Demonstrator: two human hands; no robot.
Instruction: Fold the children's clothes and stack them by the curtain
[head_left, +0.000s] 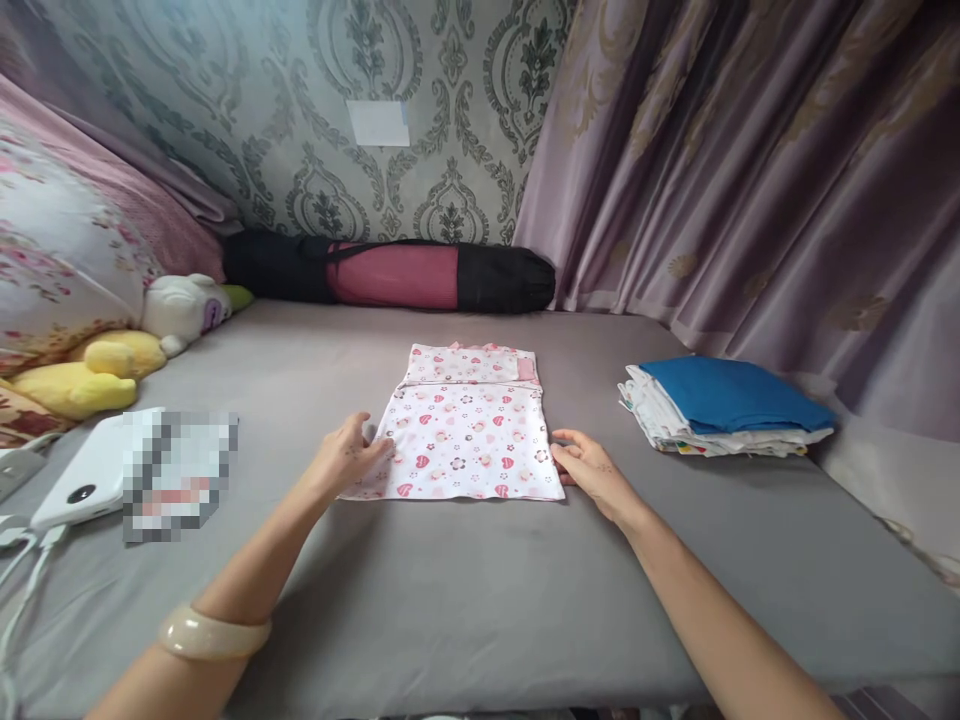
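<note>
A folded white children's garment with pink hearts and small printed figures lies flat in the middle of the bed surface. Its far part is folded over in a band, with pink trim at the far edge. My left hand rests at its left side, thumb over the cloth's edge and index finger stretched apart from it. At the right side is my right hand, its thumb and index finger extended and touching the edge. Both hands look open, though some lower fingers are hidden. A pale bangle circles my left wrist.
To the right sits a stack of folded cloths, blue on top. At left are a white power bank with cables, a blurred-out item and plush toys. A black-and-red roll bag lies along the wall, beside curtains.
</note>
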